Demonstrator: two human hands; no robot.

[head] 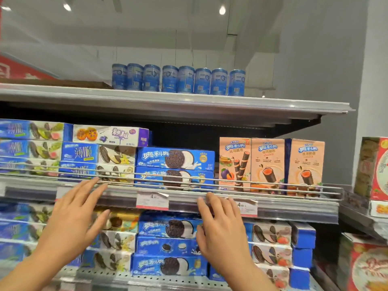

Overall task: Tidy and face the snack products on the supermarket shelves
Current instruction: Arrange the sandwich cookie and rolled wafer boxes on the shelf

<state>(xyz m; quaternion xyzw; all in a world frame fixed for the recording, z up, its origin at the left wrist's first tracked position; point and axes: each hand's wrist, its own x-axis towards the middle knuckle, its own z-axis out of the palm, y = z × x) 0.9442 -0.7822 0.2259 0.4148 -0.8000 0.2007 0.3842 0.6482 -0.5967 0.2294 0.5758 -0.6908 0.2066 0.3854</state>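
My left hand (pixel 71 217) and right hand (pixel 220 223) empty, fingers spread. Blue cookie boxes (pixel 175 158): light, stiff cardboard, likely crushable; I'd grip the short ends.

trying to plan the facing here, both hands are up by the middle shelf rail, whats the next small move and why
Probably lift the left hand to the purple-ended box and square it up: it sits askew atop the blue stack. Both hands look open and hold nothing; the right hand is free to steady.

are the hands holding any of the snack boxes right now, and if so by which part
Nothing is held. The left hand and the right hand are both open with fingers spread, raised in front of the shelf rail; neither grips a box.
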